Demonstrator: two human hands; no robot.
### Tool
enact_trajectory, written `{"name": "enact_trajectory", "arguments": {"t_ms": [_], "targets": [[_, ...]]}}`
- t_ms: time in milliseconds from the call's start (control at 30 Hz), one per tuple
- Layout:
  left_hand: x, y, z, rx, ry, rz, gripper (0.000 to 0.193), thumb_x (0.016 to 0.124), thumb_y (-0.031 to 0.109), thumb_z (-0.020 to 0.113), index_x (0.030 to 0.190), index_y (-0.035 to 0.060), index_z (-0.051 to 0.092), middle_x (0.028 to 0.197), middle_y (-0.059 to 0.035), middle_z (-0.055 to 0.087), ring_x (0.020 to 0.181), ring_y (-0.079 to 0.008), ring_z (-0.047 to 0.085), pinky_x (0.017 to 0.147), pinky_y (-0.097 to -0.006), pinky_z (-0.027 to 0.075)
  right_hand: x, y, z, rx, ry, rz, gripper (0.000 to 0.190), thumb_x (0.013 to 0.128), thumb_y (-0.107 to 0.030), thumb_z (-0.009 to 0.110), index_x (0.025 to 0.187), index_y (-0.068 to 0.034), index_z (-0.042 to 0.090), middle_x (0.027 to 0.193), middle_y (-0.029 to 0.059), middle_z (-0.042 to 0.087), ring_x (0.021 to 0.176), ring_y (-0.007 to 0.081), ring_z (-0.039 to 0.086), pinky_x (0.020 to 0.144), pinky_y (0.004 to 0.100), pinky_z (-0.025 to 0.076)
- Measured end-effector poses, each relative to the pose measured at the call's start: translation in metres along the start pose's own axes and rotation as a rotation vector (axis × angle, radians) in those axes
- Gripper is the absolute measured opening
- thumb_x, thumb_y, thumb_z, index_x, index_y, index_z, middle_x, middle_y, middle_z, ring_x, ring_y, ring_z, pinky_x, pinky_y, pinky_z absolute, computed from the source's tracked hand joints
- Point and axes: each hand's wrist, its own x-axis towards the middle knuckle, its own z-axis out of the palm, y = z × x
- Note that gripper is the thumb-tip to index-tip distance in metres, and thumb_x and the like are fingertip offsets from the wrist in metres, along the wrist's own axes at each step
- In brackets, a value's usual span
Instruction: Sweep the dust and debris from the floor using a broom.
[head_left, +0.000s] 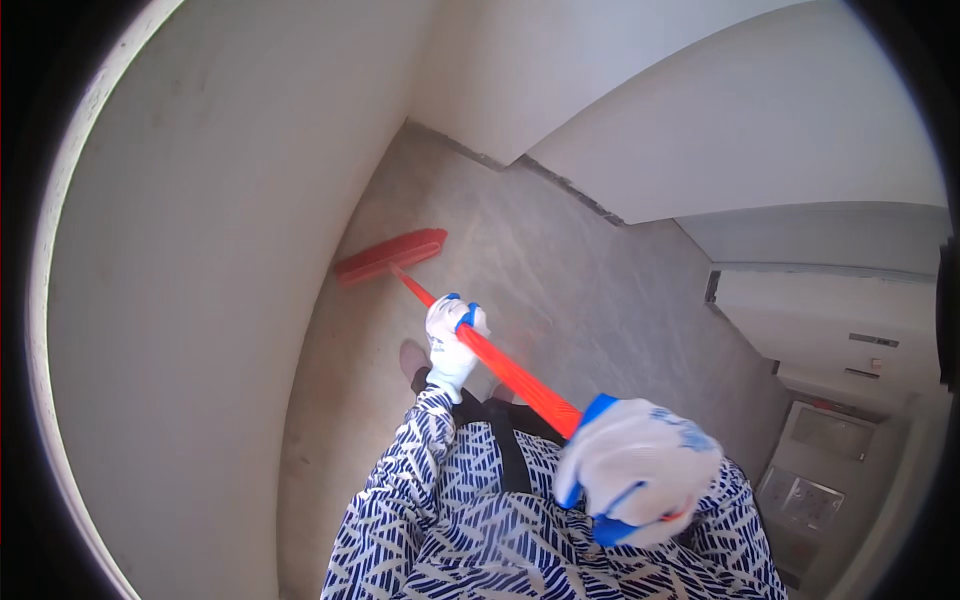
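A push broom with a wide red head (391, 256) rests its bristles on the concrete floor, close beside the left wall. Its red handle (517, 375) slants back toward my body. Around the lower part of the handle my left hand (456, 337) is closed, in a white work glove with blue coating. My right hand (637, 472), gloved the same way and nearer the camera, grips the upper end of the handle. The handle's very end is mostly hidden by that glove.
A pale wall (210, 262) runs along the left. Ahead and to the right, white walls (720, 120) form jutting corners with rough lower edges. The grey concrete floor (600, 300) shows dusty streaks. My shoe (414, 360) stands behind the broom head. A door (821, 450) is at the far right.
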Motion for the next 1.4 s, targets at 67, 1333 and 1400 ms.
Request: {"name": "enact_trajectory", "arguments": {"t_ms": [67,1333,1400], "targets": [[0.011,0.004,-0.021,0.049,0.063,0.034,0.02,0.055,0.008,0.06,0.05,0.0095,0.041,0.049,-0.0082,0.041,0.049,-0.0298,0.045,0.051,-0.0384,0.038,0.01,-0.014,0.014,-0.121,0.083,0.253,0.013,0.056,0.001,0.059,0.049,-0.005,0.05,0.046,0.0058,0.048,0.042,0.023,0.054,0.036,0.03,0.039],[-0.008,0.016,-0.033,0.012,-0.023,-0.024,0.018,0.057,0.008,0.062,0.053,0.0063,0.044,0.051,-0.0105,0.043,0.053,-0.0314,0.048,0.054,-0.0393,0.04,-0.021,-0.014,0.034,-0.016,-0.049,0.002,0.015,0.056,0.0,0.064,0.052,-0.005,0.051,0.055,0.0057,0.055,0.051,0.0215,0.059,0.043,0.0328,0.048],[-0.014,-0.001,-0.021,-0.096,-0.073,-0.029,0.015,0.059,0.009,0.062,0.056,0.0057,0.048,0.055,-0.0114,0.046,0.058,-0.0328,0.049,0.06,-0.0408,0.041,-0.071,0.028,0.039,0.018,-0.093,-0.113,0.016,0.072,-0.019,0.061,0.075,-0.003,0.059,0.085,0.0122,0.06,0.073,0.0207,0.061,0.058,0.0349,0.051]]}}
